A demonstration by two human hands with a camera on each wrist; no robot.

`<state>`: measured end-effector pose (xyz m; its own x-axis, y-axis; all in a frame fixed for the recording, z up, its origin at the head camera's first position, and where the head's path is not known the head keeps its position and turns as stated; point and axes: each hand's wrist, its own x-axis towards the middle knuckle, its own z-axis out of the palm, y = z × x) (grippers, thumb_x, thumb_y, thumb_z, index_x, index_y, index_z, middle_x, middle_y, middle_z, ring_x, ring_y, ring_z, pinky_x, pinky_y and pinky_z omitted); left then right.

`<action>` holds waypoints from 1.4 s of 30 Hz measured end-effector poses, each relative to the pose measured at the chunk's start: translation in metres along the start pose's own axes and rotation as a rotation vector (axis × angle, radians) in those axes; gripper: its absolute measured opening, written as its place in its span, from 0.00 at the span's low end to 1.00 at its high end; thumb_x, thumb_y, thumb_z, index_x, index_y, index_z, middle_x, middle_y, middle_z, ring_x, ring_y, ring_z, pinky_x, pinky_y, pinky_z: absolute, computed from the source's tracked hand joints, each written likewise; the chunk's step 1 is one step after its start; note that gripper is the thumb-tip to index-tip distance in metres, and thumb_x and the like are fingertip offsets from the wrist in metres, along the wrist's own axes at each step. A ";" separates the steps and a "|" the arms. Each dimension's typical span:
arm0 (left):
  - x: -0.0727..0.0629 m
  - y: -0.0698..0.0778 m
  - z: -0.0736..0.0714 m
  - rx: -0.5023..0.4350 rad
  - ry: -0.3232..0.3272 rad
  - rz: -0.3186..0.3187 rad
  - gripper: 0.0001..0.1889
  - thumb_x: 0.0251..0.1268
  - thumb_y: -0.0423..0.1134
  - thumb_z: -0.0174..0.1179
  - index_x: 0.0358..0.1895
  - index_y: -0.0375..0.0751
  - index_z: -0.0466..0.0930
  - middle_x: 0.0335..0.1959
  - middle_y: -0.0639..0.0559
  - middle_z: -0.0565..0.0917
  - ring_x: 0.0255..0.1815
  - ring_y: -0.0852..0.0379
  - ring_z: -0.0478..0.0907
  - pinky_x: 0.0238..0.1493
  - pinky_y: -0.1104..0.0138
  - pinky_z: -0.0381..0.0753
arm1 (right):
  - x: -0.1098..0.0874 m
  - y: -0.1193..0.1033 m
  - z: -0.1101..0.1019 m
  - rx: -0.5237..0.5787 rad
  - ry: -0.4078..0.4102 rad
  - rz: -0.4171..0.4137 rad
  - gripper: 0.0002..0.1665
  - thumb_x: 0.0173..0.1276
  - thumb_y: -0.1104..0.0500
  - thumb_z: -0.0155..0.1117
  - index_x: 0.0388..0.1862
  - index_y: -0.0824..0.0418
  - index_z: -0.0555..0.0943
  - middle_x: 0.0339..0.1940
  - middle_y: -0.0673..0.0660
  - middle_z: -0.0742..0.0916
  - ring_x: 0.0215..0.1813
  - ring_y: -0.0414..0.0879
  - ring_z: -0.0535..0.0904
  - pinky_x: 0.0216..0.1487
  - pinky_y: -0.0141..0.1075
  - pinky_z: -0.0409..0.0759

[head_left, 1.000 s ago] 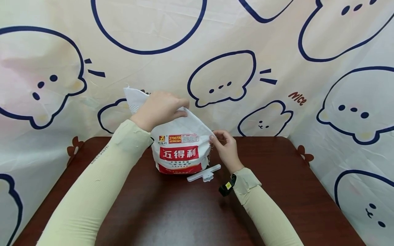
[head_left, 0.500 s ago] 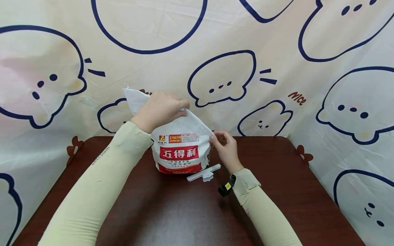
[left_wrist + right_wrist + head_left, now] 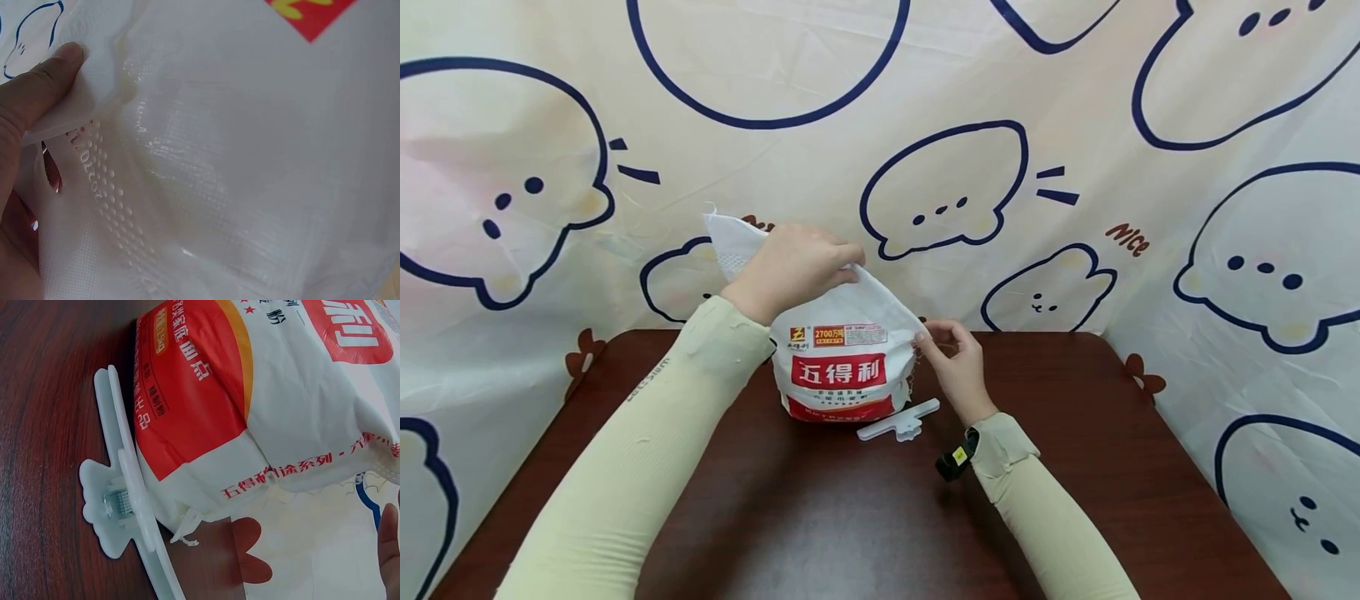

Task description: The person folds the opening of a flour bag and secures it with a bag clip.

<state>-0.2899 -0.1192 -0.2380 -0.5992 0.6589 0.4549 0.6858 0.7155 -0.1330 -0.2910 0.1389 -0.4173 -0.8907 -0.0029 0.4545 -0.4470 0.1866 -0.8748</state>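
A white flour bag [image 3: 838, 371] with red printed panels stands on the table in the head view, its top pulled into a slanting edge. My left hand [image 3: 793, 267] grips that edge near the middle, and a free corner sticks up to its left. In the left wrist view, the thumb of my left hand [image 3: 44, 87] presses on the folded white bag material. Lower down, my right hand [image 3: 957, 367] pinches the right end of the edge. Beside the bag's lower right corner lies a white bag clip [image 3: 901, 421], its spring visible in the right wrist view.
The dark brown wooden table [image 3: 835, 517] extends to both sides and toward me. Behind it hangs a pale cloth backdrop [image 3: 820, 175] with blue cartoon outlines, which also covers both sides. A black band [image 3: 955, 458] sits on the right wrist.
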 end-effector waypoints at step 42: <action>-0.002 -0.004 0.006 -0.021 0.028 -0.006 0.09 0.66 0.40 0.70 0.46 0.46 0.86 0.39 0.48 0.90 0.36 0.49 0.87 0.40 0.58 0.86 | -0.015 0.015 -0.013 -0.057 0.023 -0.015 0.10 0.69 0.62 0.70 0.48 0.64 0.84 0.45 0.59 0.86 0.45 0.45 0.80 0.45 0.30 0.79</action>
<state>-0.2944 -0.1216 -0.2437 -0.5912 0.6478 0.4805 0.6914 0.7138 -0.1117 -0.2834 0.1546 -0.4350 -0.8816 0.0164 0.4717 -0.4542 0.2425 -0.8573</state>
